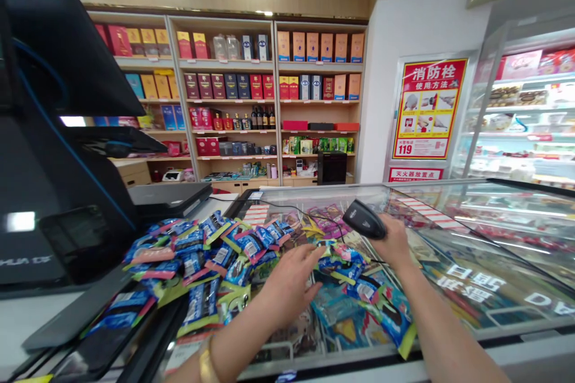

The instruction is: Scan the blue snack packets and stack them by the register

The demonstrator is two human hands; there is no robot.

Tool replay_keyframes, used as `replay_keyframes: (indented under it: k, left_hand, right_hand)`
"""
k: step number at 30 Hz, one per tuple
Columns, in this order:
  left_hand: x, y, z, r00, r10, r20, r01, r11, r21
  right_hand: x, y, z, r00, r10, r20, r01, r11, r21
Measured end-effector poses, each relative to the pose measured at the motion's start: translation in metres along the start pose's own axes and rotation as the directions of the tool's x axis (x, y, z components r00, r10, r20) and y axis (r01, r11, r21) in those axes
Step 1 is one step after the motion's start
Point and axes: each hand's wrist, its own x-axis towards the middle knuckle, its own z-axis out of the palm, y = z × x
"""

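My right hand (396, 244) is wrapped round a black handheld barcode scanner (363, 219), holding it above the glass top of a chest freezer. My left hand (290, 280) is stretched forward, thumb apart from the fingers, its fingertips beside a small group of blue snack packets (354, 275). Whether the fingertips touch a packet I cannot tell. A larger heap of packets (220, 254), blue with pink or green ends, lies to the left of that hand. One packet with a green end (398, 317) lies near my right forearm.
A black checkout terminal (58, 143) stands on the left, with a dark flat device (168, 196) behind the heap. Glass freezer lids (467, 251) extend right. A thin cable (287, 206) crosses the glass. Shelves of boxes (229, 87) and a lit display fridge (530, 114) stand behind.
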Motion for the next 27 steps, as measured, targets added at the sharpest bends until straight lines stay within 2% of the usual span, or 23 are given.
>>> replay_keyframes:
  k: [2, 5, 8, 10, 16, 19, 21, 23, 24, 25, 27]
  left_hand:
    - [-0.024, -0.014, -0.020, 0.994, -0.107, 0.021, 0.107, 0.994, -0.010]
    - [-0.059, -0.030, -0.047, 0.936, -0.335, 0.103, 0.329, 0.941, 0.076]
    - [-0.084, -0.035, -0.061, 0.885, -0.422, 0.196, 0.396, 0.904, 0.161]
    - [-0.093, -0.034, -0.061, 0.878, -0.429, 0.211, 0.398, 0.901, 0.175]
    - [-0.096, -0.034, -0.046, 0.919, -0.373, 0.129, 0.360, 0.926, 0.113]
    - [-0.088, -0.037, -0.046, 0.935, -0.348, 0.071, 0.351, 0.935, -0.044]
    - [-0.075, -0.037, -0.049, 0.936, -0.351, 0.021, 0.346, 0.907, -0.239]
    - [-0.057, -0.036, -0.050, 0.918, -0.397, 0.009, 0.348, 0.793, -0.499]
    - [-0.046, -0.035, -0.050, 0.903, -0.428, 0.033, 0.347, 0.682, -0.644]
    - [-0.034, -0.034, -0.048, 0.888, -0.453, 0.075, 0.335, 0.526, -0.782]
    - [-0.011, -0.033, -0.043, 0.866, -0.475, 0.157, 0.248, 0.136, -0.959]
  right_hand:
    - [0.000, -0.001, 0.000, 1.000, 0.008, -0.002, -0.008, 1.000, 0.001]
    - [0.001, -0.004, -0.001, 1.000, 0.017, 0.008, -0.017, 1.000, 0.006]
    - [0.002, -0.007, -0.002, 1.000, 0.019, 0.021, -0.019, 1.000, 0.014]
    - [0.002, -0.009, -0.003, 1.000, 0.008, 0.027, -0.008, 1.000, 0.016]
    - [0.001, -0.011, -0.002, 0.999, -0.037, 0.015, 0.037, 0.999, -0.001]
    - [0.001, -0.010, -0.001, 0.999, -0.053, 0.000, 0.053, 0.999, 0.000]
    - [0.001, -0.010, 0.000, 0.999, -0.050, 0.006, 0.050, 0.999, 0.002]
    - [0.002, -0.011, 0.000, 0.999, -0.039, 0.011, 0.039, 0.999, 0.002]
    - [0.002, -0.011, 0.000, 0.999, -0.035, 0.014, 0.035, 0.999, 0.004]
    - [0.002, -0.012, -0.001, 0.999, -0.033, 0.015, 0.033, 0.999, 0.008]
    - [0.003, -0.014, -0.002, 0.999, -0.032, 0.024, 0.032, 0.999, 0.019]
